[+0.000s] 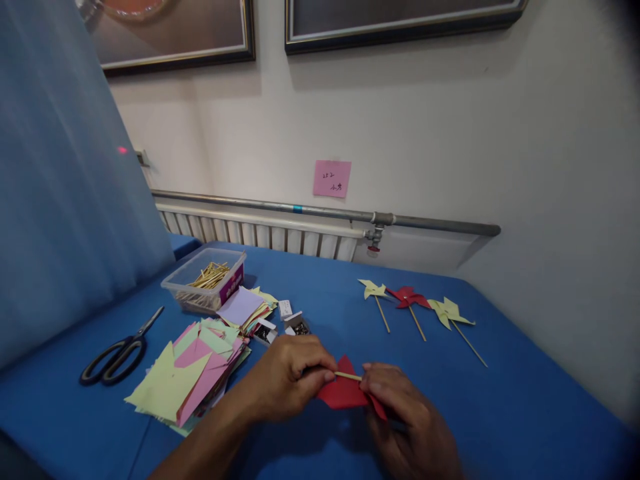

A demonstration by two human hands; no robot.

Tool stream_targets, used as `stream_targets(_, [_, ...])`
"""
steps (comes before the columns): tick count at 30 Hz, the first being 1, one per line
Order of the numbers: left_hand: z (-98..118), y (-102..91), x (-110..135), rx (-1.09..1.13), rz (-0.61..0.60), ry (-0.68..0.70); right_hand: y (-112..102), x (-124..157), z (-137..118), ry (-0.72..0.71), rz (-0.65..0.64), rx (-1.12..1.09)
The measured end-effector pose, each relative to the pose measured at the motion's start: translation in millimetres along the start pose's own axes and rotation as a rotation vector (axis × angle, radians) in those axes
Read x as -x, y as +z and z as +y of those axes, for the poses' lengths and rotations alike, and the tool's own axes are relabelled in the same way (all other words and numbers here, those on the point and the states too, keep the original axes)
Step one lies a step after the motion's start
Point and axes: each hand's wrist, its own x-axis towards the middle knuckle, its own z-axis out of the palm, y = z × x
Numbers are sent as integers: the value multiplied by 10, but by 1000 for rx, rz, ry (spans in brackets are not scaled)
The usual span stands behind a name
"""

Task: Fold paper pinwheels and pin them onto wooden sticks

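Just above the table's near side, a red paper pinwheel point(343, 396) is held between my two hands. A thin wooden stick point(349, 377) lies across it, running from one hand to the other. My left hand point(290, 377) pinches the stick's left end between thumb and forefinger, against the red paper. On the other side, my right hand point(413, 420) closes around the stick's right part and a red blade. Its lower fingers are partly hidden behind the paper. Whether a pin joins stick and paper cannot be seen.
Left of my hands lie a stack of cut coloured papers point(193, 373), black-handled scissors point(117, 353) and a clear tub of sticks point(205, 277). Small boxes of pins point(299, 327) stand behind my left hand. Two yellow pinwheels point(447, 311) and a red one point(407, 298) lie back right.
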Motion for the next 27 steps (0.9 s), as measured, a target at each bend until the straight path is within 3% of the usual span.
stream_targets(27, [3,43,-5,23,11,-7,-5,37,34,36,16,-7])
